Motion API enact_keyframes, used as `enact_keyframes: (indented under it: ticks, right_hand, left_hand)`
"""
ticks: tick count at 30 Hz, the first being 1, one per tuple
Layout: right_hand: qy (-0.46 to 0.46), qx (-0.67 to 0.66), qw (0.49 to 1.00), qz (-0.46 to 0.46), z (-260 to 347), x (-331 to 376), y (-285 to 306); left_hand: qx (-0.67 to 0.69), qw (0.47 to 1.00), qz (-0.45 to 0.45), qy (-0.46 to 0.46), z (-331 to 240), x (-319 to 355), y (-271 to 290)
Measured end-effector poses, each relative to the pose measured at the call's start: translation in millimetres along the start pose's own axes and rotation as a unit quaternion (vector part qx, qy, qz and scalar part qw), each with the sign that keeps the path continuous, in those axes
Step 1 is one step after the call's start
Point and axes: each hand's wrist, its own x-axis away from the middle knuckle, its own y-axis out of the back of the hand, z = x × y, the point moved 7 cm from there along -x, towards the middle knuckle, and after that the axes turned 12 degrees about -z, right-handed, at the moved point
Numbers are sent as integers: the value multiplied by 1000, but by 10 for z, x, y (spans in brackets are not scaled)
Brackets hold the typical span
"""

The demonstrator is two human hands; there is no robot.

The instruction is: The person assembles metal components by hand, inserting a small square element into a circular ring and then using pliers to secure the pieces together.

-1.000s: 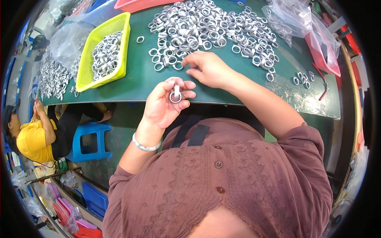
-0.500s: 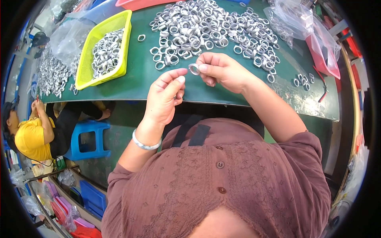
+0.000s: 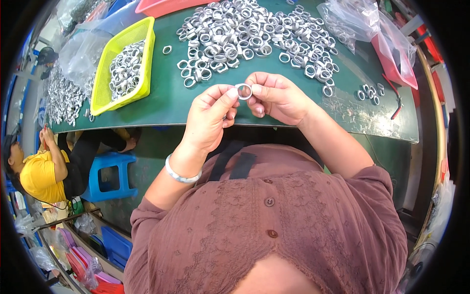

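Observation:
Between my two hands, just above the near edge of the table, a silver-grey metal ring [image 3: 244,85] is held up with its hole facing me. My right hand [image 3: 276,98] pinches its right side between thumb and index finger. From the opposite side, the thumb and fingertips of my left hand [image 3: 209,117] close on the rim. A large pile of similar metal rings [image 3: 235,29] spreads over the green table [image 3: 161,100] beyond my hands. More rings lie inside a yellow plastic basket [image 3: 148,81] on the left.
One loose ring [image 3: 167,50] lies right of the basket; several sit far right [image 3: 369,93] near a red-handled tool [image 3: 397,103]. A pink tray [image 3: 399,63] with clear plastic bags stands at right. Small metal parts [image 3: 66,93] heap at left. A co-worker in yellow [image 3: 44,176] sits near a blue stool [image 3: 110,179].
My left hand has moved right and taken hold of the ring, which only my right hand held before. The ring has turned to face me more squarely. The view has shifted slightly.

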Motion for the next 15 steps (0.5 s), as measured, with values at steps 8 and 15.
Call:
enact_keyframes:
  ticks: [8, 15]
  right_hand:
    - [34, 57, 998, -5, 26, 24, 48]
    - [44, 85, 995, -37, 65, 21, 89]
  left_hand:
    - [81, 989, 44, 117, 163, -51, -46]
    - [110, 982, 63, 140, 188, -53, -53]
